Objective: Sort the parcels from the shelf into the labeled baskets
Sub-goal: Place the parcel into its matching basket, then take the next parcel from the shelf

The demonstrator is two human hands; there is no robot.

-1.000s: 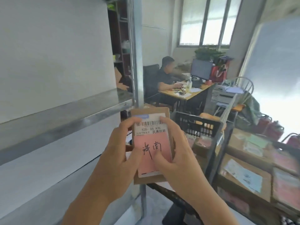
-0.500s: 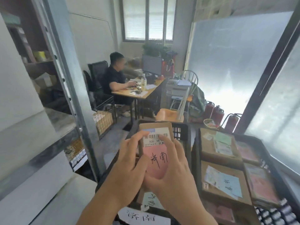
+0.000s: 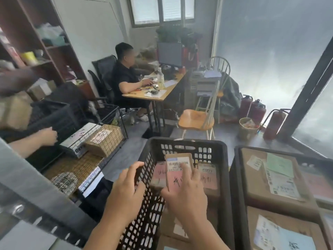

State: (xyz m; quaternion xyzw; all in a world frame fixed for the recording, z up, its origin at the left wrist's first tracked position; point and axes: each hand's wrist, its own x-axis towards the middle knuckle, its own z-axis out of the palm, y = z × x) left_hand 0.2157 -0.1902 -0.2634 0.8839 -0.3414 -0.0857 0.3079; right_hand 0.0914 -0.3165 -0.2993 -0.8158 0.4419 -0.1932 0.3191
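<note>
A small brown parcel (image 3: 173, 177) with a barcode sticker and a pink handwritten label hangs tilted inside the black plastic basket (image 3: 187, 141). My right hand (image 3: 185, 193) grips it, fingers over the label and thumb at its left edge. My left hand (image 3: 126, 192) hovers over the basket's left wall, fingers apart and holding nothing. Two other pink-labelled parcels (image 3: 207, 175) lie in the basket beneath; more boxes fill its near end.
A second black basket (image 3: 236, 177) to the right holds larger cardboard boxes (image 3: 261, 181). To the left stand a wire basket (image 3: 104, 139) with parcels and the metal shelf rail (image 3: 27, 186). Another person's hand (image 3: 48, 137) rests on a black crate. Someone sits at a desk (image 3: 156, 94).
The view swung from the shelf down to the baskets. The parcel went down into the black basket; my left hand let go of it and now hovers open.
</note>
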